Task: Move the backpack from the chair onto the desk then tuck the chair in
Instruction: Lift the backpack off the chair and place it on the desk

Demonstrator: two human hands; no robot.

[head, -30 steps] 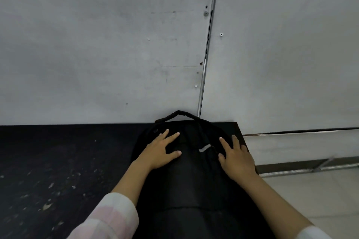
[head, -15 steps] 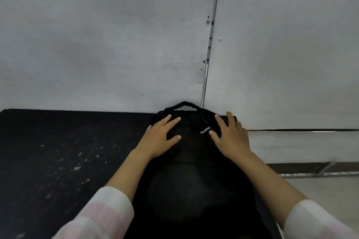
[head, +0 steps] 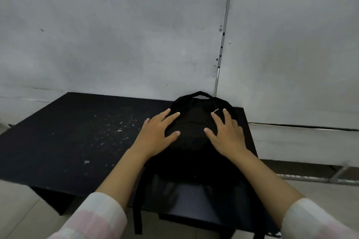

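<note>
we have the black backpack point(head: 196, 141) lying flat on the dark desk point(head: 77, 134), at about one o'clock from the desk's middle, its top handle point(head: 200, 94) at twelve o'clock touching the grey wall point(head: 116, 35). our left hand point(head: 157, 134) rests on its upper left side and our right hand point(head: 227, 134) on its upper right; both are spread flat with fingers apart, pressing on the fabric rather than gripping anything. we judge the palms are laid this way to settle the soft bag and push it back against the wall so it will not slump off the near edge. that worry seems fair, since the bag's bottom reaches the desk's six o'clock edge and its straps point(head: 138, 209) dangle over it toward the floor. a dark surface shows below that edge, under the bag; we think it may be the chair, but we cannot tell for sure. the first half of the task looks done; tucking the chair in is not yet done.
</note>
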